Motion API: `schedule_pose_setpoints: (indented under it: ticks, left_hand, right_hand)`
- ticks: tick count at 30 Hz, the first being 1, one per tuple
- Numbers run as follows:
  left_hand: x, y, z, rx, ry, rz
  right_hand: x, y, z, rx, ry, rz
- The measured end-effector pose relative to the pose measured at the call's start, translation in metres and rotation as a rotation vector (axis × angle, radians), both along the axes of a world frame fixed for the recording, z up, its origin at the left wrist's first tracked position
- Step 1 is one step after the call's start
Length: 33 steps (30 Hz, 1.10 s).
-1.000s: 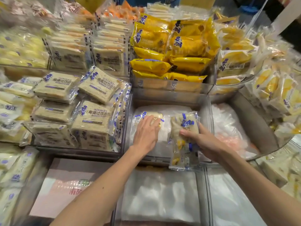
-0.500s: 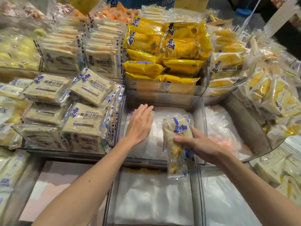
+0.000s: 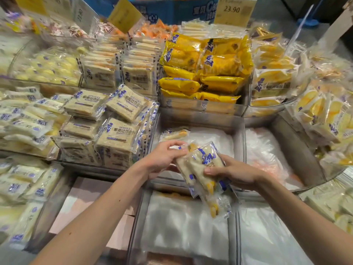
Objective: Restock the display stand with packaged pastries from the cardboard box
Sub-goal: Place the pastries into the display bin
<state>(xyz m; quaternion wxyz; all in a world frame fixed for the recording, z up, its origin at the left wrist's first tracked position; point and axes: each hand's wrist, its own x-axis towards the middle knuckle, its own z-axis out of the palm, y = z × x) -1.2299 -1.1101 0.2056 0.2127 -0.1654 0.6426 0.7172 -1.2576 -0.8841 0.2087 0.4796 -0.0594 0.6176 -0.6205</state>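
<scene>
Pastry packs (image 3: 198,165): centre of frame, long axis near upright, logo end toward top.
Right hand (image 3: 236,173): I see fingers curled round them.
Left hand (image 3: 162,159): fingers bent, pinching their upper-left edge.

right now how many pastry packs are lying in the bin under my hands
1: a pack in the back left corner of the bin. The left hand and right hand hold a bundle above it, which may hide others.

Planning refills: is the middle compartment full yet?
No, the middle compartment shows mostly bare white lining, with one pastry pack at its back left.
</scene>
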Motion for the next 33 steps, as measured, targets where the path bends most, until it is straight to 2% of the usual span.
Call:
schedule_pose_setpoints:
  ticks: [4, 8, 11, 16, 23, 26, 33]
  left_hand:
    - [0.005, -0.009, -0.001, 0.028, 0.074, 0.147]
    - [0.008, 0.007, 0.000, 0.114, 0.070, 0.150]
    - [0.008, 0.013, -0.006, 0.078, 0.101, 0.120]
    - [0.003, 0.019, -0.019, -0.204, 0.112, 0.028]
    - [-0.062, 0.009, -0.032, -0.413, 0.252, 0.266]
    - [-0.091, 0.010, -0.049, -0.542, 0.269, 0.293]
    - [-0.109, 0.022, -0.077, -0.845, 0.299, 0.032]
  right_hand:
    - [-0.005, 0.018, -0.006, 0.040, -0.004, -0.127]
    - [-0.009, 0.028, -0.003, 0.021, -0.030, -0.199]
    - [-0.010, 0.031, -0.005, 0.047, -0.008, -0.214]
    - [-0.012, 0.034, -0.008, 0.092, 0.025, -0.224]
    - [-0.032, 0.031, -0.010, 0.157, 0.115, -0.442]
    - [-0.037, 0.029, -0.009, 0.158, 0.120, -0.454]
    - [-0.039, 0.022, -0.016, 0.198, 0.128, -0.395]
